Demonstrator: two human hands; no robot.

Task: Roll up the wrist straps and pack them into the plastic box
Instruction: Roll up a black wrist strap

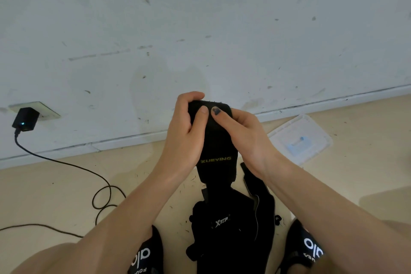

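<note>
Right, fingers first: my left hand [185, 127] has its fingers [191, 97] curled over the top edge of the black fabric wrist strap with yellow XUEYING lettering [216, 151], thumb pressed on the front. My right hand [243, 132] pinches the same top edge from the other side, its dark-painted thumbnail flat against the fabric. That strap hangs from both hands, held up in front of the scuffed white wall [200, 29]. Below it, more black straps [231, 224] lie heaped on the beige floor [66, 184] between my black slippers [144, 253]. Off to the right, the clear plastic box [300, 138] sits on the floor near the wall. Far left, a black charger [25, 119] is plugged into a wall socket, its cable [66, 163] trailing across the floor.
</note>
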